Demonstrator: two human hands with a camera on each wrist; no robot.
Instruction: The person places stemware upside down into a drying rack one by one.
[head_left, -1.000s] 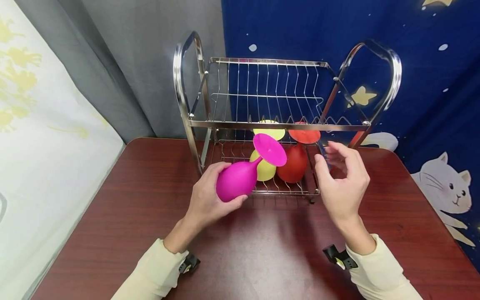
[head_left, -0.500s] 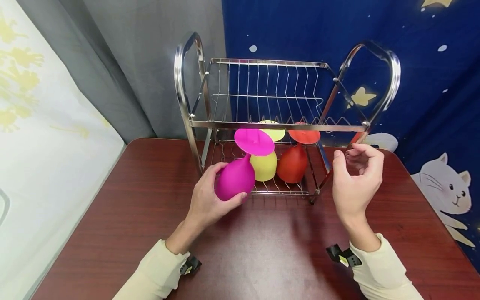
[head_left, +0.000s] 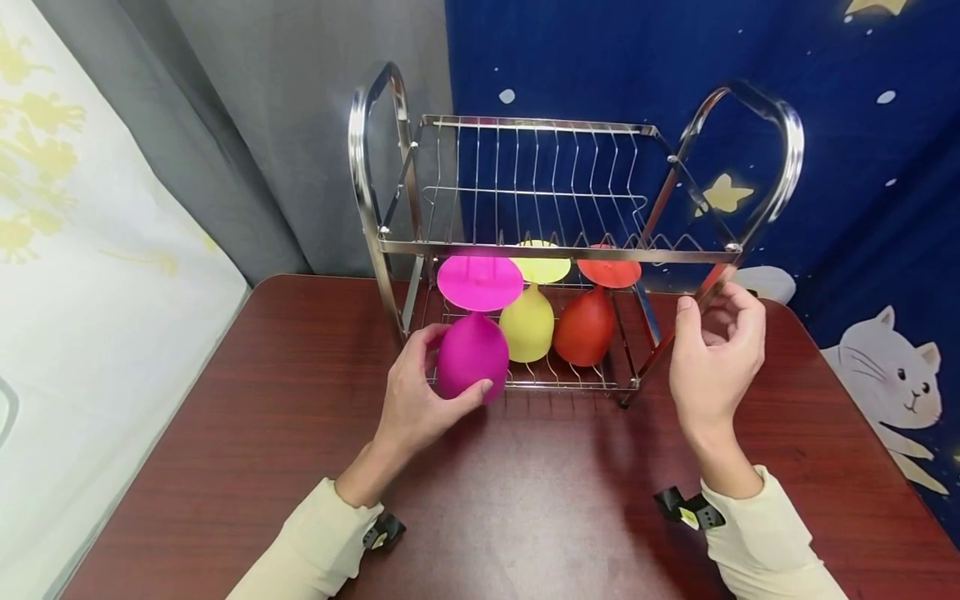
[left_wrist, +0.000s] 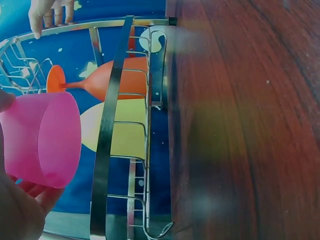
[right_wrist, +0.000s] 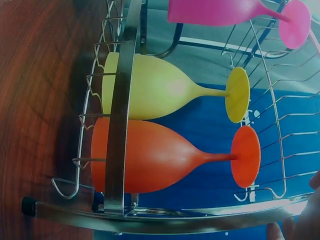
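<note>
My left hand (head_left: 414, 392) holds an upside-down magenta wine glass (head_left: 474, 354) by its bowl, thumb in front and fingers at the left side. It is at the front left of the dish rack's lower tier, its foot up near the upper front bar. In the left wrist view the wide mouth of the magenta glass (left_wrist: 60, 140) faces the lower tier, short of the rack's front rail. My right hand (head_left: 714, 358) grips the right post of the metal dish rack (head_left: 555, 252). Beside the magenta glass, a yellow wine glass (head_left: 527, 325) and a red one (head_left: 585, 329) stand upside down.
The two-tier rack stands on a brown wooden table (head_left: 510, 508), with a looped side handle (head_left: 358, 158) at each end. Behind it hang a grey curtain (head_left: 300, 125) and a blue curtain (head_left: 570, 58) with stars and a cat.
The magenta glass has turned from tilted right to upright with its foot on top, shifting left. My right hand has moved right, from beside the red glass to the rack's post.
</note>
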